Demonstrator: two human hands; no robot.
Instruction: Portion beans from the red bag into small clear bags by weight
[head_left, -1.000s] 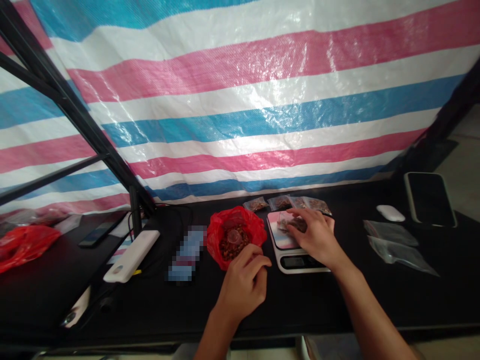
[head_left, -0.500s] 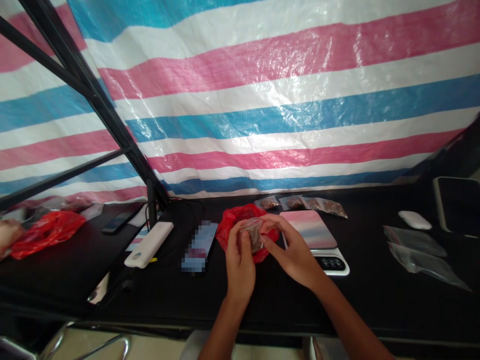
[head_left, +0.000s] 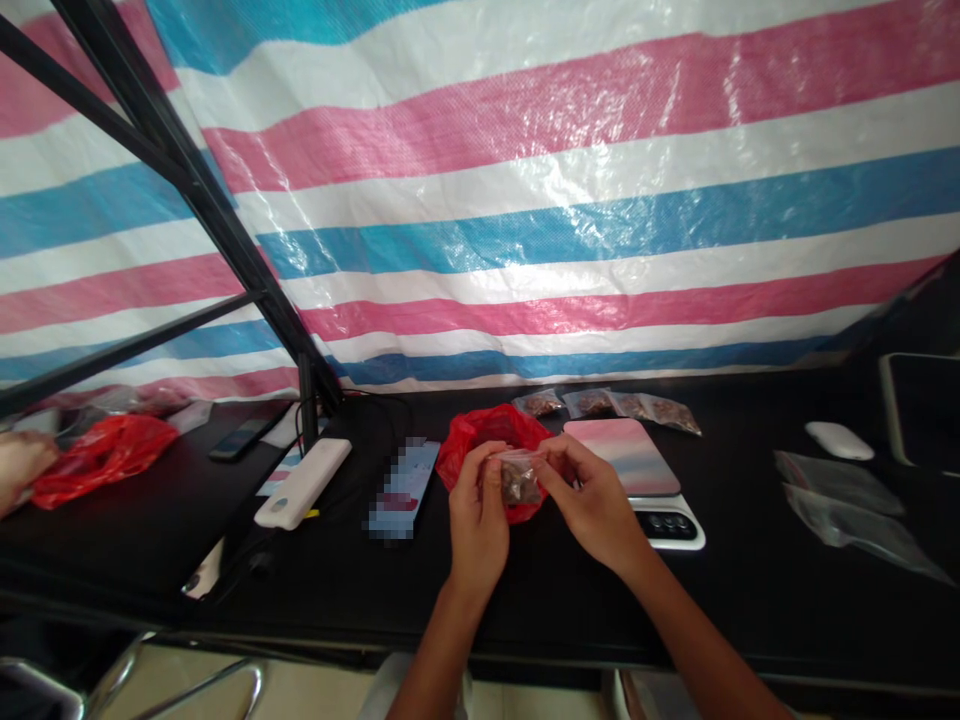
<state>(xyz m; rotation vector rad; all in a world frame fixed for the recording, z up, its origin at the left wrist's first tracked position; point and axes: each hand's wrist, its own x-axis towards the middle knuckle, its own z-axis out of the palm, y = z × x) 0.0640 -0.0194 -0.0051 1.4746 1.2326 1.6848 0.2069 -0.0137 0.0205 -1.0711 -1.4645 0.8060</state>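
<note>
My left hand and right hand are close together, pinching a small clear zip bag by its top edge. That edge runs level, side to side, with brown granules sagging below, right in front of the red plastic bag on the bench.

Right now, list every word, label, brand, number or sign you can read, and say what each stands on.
Nothing can be read as actual text.
Pixelated box: blurred out, unreadable.
Digital kitchen scale: dark front panel, no legible digits.
White power bank: small mark near one end, too small to read.
Small clear bag, between the left hand and right hand: no readable label.
</note>
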